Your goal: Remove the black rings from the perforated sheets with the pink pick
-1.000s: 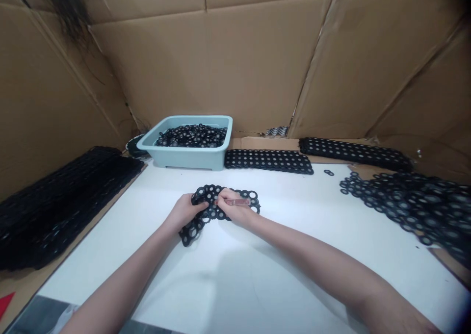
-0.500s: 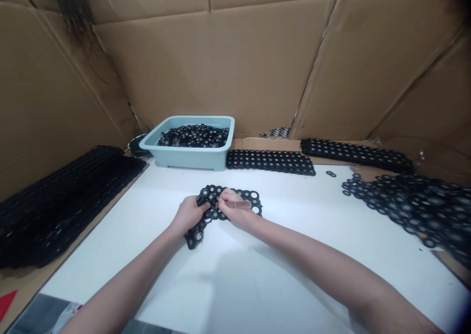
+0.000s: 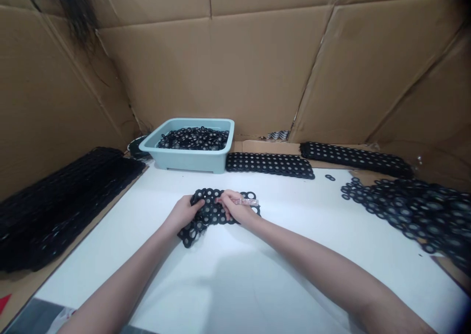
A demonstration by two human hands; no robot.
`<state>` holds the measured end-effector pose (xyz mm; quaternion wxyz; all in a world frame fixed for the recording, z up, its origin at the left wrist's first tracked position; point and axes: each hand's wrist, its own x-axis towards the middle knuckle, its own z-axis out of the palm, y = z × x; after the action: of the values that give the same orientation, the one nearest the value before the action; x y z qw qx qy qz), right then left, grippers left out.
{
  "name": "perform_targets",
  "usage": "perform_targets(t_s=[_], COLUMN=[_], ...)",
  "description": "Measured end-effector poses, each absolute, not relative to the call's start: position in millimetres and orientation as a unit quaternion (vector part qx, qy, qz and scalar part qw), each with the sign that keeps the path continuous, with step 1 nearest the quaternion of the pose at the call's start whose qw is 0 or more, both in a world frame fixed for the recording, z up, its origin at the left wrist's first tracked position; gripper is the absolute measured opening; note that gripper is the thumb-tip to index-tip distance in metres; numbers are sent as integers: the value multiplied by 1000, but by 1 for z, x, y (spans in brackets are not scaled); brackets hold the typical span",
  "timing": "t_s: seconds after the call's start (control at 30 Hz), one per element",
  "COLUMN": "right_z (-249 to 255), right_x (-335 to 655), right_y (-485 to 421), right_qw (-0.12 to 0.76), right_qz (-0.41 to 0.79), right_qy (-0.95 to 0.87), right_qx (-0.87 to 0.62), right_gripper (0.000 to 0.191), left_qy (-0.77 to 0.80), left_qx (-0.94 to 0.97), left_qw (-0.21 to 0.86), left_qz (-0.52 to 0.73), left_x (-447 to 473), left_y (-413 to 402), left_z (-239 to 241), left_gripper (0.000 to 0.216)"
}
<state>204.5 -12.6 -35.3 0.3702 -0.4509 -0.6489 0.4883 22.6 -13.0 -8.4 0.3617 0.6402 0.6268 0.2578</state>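
Observation:
A black piece of linked rings (image 3: 211, 214) lies on the white tabletop in front of me, its left end folded down. My left hand (image 3: 186, 210) grips that end, thumb on top and the other fingers mostly hidden. On the right side of the piece, my right hand (image 3: 235, 207) is closed around a slim, pen-like tool (image 3: 247, 202) with a pinkish, partly clear handle. The tool's front end points left at the rings; its tip is too small to make out.
A light blue basin (image 3: 191, 160) full of black rings stands at the back. Beside it lie two flat ringed strips (image 3: 270, 165) (image 3: 355, 157). Loose rings (image 3: 415, 211) are heaped at right, with a few rings (image 3: 330, 177) apart. Black folded material (image 3: 66, 201) is stacked at left, before cardboard walls (image 3: 221, 69).
My left hand has shifted slightly left with the piece, which now lies flatter between my hands. The tool has tilted a little, and its tip has moved off the spot near my left thumb.

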Motion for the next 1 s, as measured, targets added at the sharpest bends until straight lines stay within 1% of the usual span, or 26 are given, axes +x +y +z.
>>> perform_targets(t_s=[0.1, 0.27, 0.43, 0.6, 0.73, 0.83, 0.93, 1.0], right_z=[-33, -25, -25, -25, -25, -28, -31, -31], right_x=[203, 201, 203, 204, 199, 193, 191, 192], right_y=[-13, -15, -16, -17, -15, -14, -15, -15], right_qw=[368, 355, 352, 359, 365, 358, 350, 346], right_qz=[471, 446, 452, 449, 371, 312, 291, 293], right_qy=[-650, -674, -674, -679, -721, -749, -767, -774], right_qx=[-469, -470, -466, -456, -456, -463, -452, -442], right_gripper=[28, 30, 28, 26, 25, 26, 26, 27], left_qy=[626, 636, 655, 658, 652, 632, 597, 594], left_qx=[637, 592, 594, 587, 578, 561, 575, 605], left_qw=[344, 395, 361, 367, 383, 435, 471, 454], left_qz=[290, 298, 295, 296, 306, 310, 301, 273], left_x=[26, 30, 32, 32, 36, 42, 42, 35], left_y=[-13, -15, -13, -10, -18, -28, -32, -27], left_z=[-13, -13, -17, -19, -17, -12, -4, 1], left_gripper=[29, 36, 35, 34, 33, 34, 36, 39])
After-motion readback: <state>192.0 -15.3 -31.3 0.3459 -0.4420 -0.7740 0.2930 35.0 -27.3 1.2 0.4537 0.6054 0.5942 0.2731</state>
